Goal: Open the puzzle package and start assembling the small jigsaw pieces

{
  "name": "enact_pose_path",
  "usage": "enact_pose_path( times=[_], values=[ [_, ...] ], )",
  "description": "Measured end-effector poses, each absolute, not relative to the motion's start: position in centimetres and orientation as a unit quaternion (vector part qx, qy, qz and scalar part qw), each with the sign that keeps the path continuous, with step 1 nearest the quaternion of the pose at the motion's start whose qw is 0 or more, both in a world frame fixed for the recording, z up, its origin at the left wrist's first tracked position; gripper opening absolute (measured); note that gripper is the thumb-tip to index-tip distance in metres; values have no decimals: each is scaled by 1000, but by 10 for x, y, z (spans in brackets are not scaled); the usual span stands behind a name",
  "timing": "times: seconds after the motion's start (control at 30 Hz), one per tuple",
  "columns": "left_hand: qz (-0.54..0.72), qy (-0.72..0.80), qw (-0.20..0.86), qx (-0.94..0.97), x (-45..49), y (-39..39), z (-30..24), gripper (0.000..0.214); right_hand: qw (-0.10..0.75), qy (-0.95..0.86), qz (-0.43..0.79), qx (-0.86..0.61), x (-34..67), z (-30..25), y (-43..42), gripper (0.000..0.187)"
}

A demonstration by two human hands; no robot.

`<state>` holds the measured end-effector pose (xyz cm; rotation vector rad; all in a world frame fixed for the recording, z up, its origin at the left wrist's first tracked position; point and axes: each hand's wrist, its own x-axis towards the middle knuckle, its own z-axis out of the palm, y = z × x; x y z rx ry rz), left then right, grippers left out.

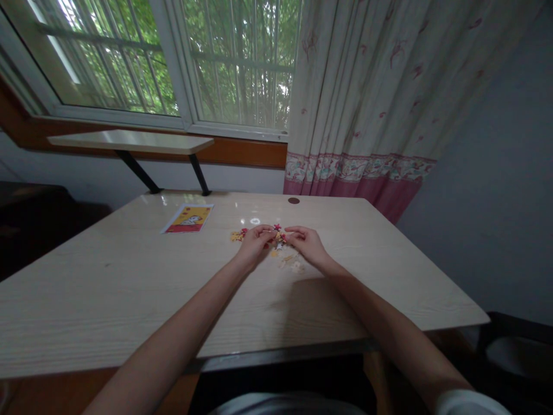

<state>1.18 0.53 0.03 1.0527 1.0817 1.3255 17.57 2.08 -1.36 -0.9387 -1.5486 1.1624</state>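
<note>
Many flat, irregular pieces (280, 245) | smooth, wood-grained tabletop (129, 288) | strewn lengthwise left-to-right | left hand (254, 239), right hand (306, 239): both narrowed, grip unclear

1 head-worn camera, close above the table (129, 300), looks forward and down across it toward the window (242, 69).

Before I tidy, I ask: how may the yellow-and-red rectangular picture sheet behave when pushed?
The sheet is probably light, as it looks thin. It may slide easily, since the pale wood-grain tabletop looks smooth. Lying flat, it should hardly tip.
</note>
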Motion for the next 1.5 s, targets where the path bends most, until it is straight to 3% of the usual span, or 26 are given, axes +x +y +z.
enact_pose_path(
  times=[0.57, 0.87, 1.13, 1.5],
  values=[
    [551, 404, 588, 433, 13, 3, 1, 30, 468, -566, 582, -349, 174, -15, 23, 37],
    [566, 451, 522, 452, 8, 9, -4, 23, 508, -603, 498, -360, 176, -14, 27, 36],
    [518, 442, 407, 609, 11, 12, -16, 13, 509, -618, 479, -359, 176, -14, 27, 34],
    [527, 397, 511, 550, 14, 9, -10, 17, 504, -638, 451, -368, 177, -16, 27, 31]
  ],
)
